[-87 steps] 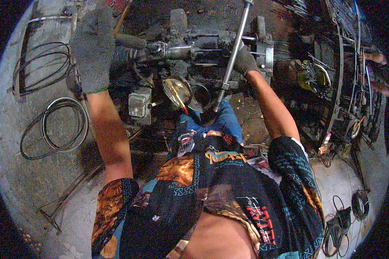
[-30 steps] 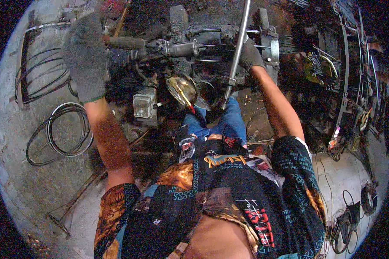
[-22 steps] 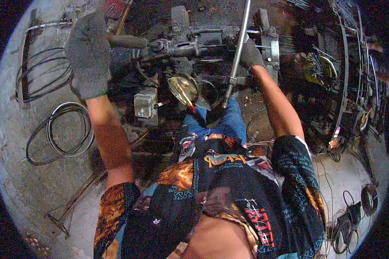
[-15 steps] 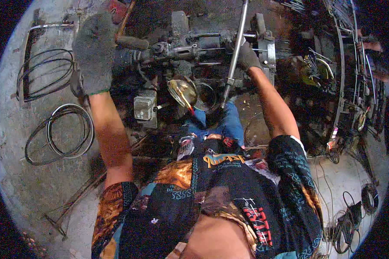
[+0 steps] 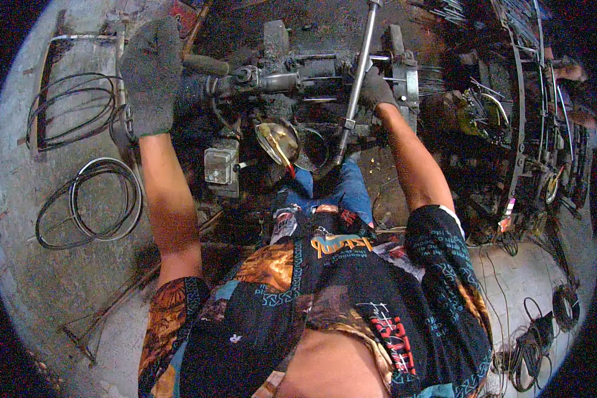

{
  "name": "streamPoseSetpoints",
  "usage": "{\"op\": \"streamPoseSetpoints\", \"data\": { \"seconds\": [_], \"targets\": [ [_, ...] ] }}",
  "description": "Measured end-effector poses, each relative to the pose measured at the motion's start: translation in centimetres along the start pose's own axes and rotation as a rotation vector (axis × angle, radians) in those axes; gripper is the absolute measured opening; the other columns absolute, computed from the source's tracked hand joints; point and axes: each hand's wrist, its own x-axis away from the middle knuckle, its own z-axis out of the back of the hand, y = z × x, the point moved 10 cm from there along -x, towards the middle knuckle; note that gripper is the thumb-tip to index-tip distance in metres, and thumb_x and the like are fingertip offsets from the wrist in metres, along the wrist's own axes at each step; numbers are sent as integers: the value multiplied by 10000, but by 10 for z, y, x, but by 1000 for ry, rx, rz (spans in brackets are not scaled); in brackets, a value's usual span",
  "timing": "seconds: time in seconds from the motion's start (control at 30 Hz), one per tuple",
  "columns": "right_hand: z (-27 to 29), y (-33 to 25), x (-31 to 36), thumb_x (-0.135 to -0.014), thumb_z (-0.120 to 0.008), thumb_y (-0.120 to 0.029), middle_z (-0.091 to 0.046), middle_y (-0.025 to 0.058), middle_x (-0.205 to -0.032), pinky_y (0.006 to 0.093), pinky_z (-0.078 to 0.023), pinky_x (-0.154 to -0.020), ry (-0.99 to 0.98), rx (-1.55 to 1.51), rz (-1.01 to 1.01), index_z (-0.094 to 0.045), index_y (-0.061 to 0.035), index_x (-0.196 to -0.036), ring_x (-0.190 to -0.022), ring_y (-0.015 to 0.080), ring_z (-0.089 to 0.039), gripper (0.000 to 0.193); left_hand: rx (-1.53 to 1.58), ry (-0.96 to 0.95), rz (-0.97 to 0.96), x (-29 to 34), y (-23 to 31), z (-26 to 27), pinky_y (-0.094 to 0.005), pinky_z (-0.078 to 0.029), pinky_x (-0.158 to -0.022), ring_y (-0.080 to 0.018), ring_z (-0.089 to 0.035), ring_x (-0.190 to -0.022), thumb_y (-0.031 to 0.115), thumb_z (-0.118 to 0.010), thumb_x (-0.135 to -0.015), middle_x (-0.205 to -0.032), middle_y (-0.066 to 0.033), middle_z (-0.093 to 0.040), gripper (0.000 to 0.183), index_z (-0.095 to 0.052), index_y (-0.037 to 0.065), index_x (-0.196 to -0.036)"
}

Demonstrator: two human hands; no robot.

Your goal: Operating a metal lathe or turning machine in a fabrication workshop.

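Metal rod (image 5: 357,86) slants left of the right hand (image 5: 378,91); contact unclear.

R fingers (image 5: 371,81) behind metal rod (image 5: 358,79); L fingers (image 5: 158,38) nr dark hdl (image 5: 207,65).

the machine (image 5: 277,82) stands between looped cables (image 5: 139,196) at left and a frame (image 5: 521,99) at right.

Site: a workshop, probably metalworking. Evidence: a grimy, blackened machine (image 5: 277,81) is standing at centre, bright steel bars (image 5: 321,99) running across it. To the right, thin metal rods (image 5: 448,10) are lying bunched near a long rack (image 5: 519,113). Left: a looped cable (image 5: 139,199) is lying on the stained concrete floor (image 5: 13,205).
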Motion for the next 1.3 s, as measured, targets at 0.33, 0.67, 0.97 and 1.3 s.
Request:
{"op": "streamPoseSetpoints", "data": {
  "seconds": [0.33,0.67,0.97,1.3],
  "targets": [
    [-2,-8,1,-956,-492,-231,-613,438,-1037,600,-519,-829,-48,-10,25,-390,66,-1133,-986,562,-635,360,-34,80,-104,3,4,10,-380,-533,-780,-263,-699,-863,330,-626,-985,-962,-137,-739,327,-720,29,-1072],
    [-8,5,-7,-951,-499,-268,-613,402,-1109,596,-480,-917,-72,-42,-58,-422,32,-1131,-1076,552,-600,358,87,-8,65,3,-12,2,-409,-518,-856,-305,-658,-999,288,-646,-966,-1048,-156,-709,305,-685,33,-1129],
    [25,-16,3,-875,-667,-179,-690,244,-1071,463,-539,-845,-56,-309,341,-540,12,-1194,-971,386,-687,393,-195,69,-40,6,12,20,-376,-537,-729,-255,-703,-831,326,-647,-969,-945,-131,-738,319,-720,29,-1062],
    [-5,25,-83,-904,-611,-140,-707,133,-1120,393,-518,-891,139,-526,181,-671,-22,-1117,-1028,251,-663,251,-168,-11,32,13,34,32,-361,-516,-738,-230,-662,-808,230,-598,-957,-886,-91,-697,232,-708,26,-980]
  ]
}}
